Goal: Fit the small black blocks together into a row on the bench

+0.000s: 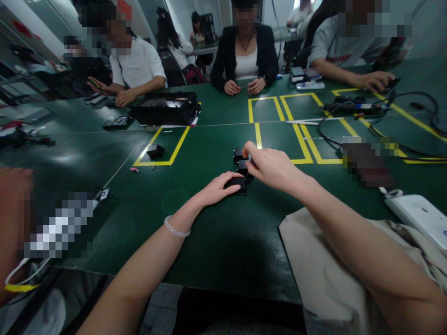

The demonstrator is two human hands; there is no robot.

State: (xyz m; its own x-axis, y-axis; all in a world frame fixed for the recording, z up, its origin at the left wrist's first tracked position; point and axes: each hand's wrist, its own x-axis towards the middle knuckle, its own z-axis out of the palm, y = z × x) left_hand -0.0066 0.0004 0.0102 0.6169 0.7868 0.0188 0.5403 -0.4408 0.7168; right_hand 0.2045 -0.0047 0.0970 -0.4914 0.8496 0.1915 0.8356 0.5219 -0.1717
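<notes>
A short row of small black boxes stands on the green table in front of me. My left hand (223,187) lies around the nearest black box (241,184), its fingers along the far side and the thumb across the top. My right hand (268,166) is closed at the right of the row, with curled fingers at the middle black box (242,166). Just beyond it, the farthest black box (238,153) is partly covered by my right fingers. The fingertips of my right hand are partly hidden.
Yellow tape (303,144) marks rectangles on the table (209,251). Another small black box (155,151) sits at left, before a black tray (165,109). A beige cloth bag (303,246) and white power bank (419,211) lie at right. Several people sit around.
</notes>
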